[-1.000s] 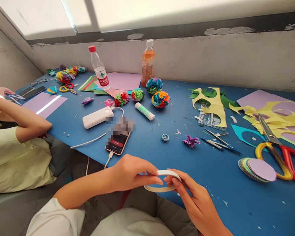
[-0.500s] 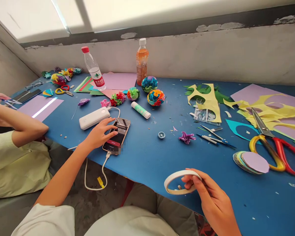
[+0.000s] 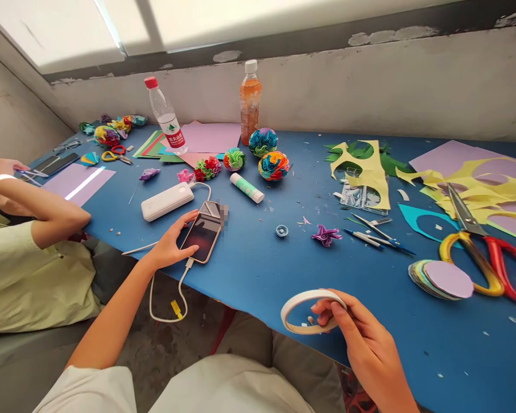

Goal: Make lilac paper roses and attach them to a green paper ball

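My right hand (image 3: 365, 338) pinches a thin roll of white tape (image 3: 289, 312) at its right side, above the table's front edge. My left hand (image 3: 174, 244) rests at the left side of a phone (image 3: 203, 238), fingers spread, with the thumb over the screen's lower left. The phone lies flat with a dark screen. A white cable (image 3: 183, 287) plugs into its lower end, and a white power bank (image 3: 167, 202) lies just behind. Beyond the tape are a small round cap (image 3: 281, 231), a purple folded paper flower (image 3: 325, 235) and a glue stick (image 3: 246, 188).
Large scissors (image 3: 468, 221) and stacked paper circles (image 3: 449, 280) lie at right beside yellow paper scraps (image 3: 372, 166). A water bottle (image 3: 167, 123), an orange drink bottle (image 3: 250, 103) and ruffled paper balls (image 3: 273, 166) stand toward the wall. Another person's arm (image 3: 55, 203) is at left.
The phone screen has gone from lit to dark. My left hand has shifted from over the screen to the phone's left edge. My right hand still holds the tape.
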Motion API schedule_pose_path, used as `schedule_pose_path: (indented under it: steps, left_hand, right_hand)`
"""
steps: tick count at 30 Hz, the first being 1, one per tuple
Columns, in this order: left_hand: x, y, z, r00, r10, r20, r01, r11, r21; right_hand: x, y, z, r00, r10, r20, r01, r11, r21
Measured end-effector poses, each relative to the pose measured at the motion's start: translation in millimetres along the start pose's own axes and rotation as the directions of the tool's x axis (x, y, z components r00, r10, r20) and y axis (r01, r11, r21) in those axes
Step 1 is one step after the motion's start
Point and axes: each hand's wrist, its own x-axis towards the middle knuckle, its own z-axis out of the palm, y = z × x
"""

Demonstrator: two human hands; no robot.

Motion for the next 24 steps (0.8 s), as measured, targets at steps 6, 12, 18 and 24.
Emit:
schedule_pose_path:
  steps: [6, 12, 18, 24]
  left_hand:
    - [-0.1, -3.0, -1.9, 0.998, 0.012, -0.062, -0.014, 0.999, -0.034]
    - [10.1, 57.5, 25.0, 0.942, 0.189, -0.275, -0.224, 0.969, -0.102]
    - [39.5, 156.9, 79.8, 0.91, 0.4, 0.109, -0.347, 0.879, -0.327]
    - [74.8, 156.0, 121.4, 0.94, 0.328, 0.098, -0.178, 0.712, -0.679]
  right_hand:
    - [-4.5, -2.6, -3.9, 0.997, -0.009, 0.075, 0.006, 0.999, 0.044]
    - [7.3, -13.7, -28.5, 0.981, -0.04, 0.191, 0.034, 0.999, 0.037]
    - [47.1, -35.4, -42.3, 0.952, -0.132, 0.275, 0.131, 0.991, 0.022]
    - [85.9, -27.0, -33.9, 0.967, 0.124, 0.222, -0.197, 0.918, 0.345]
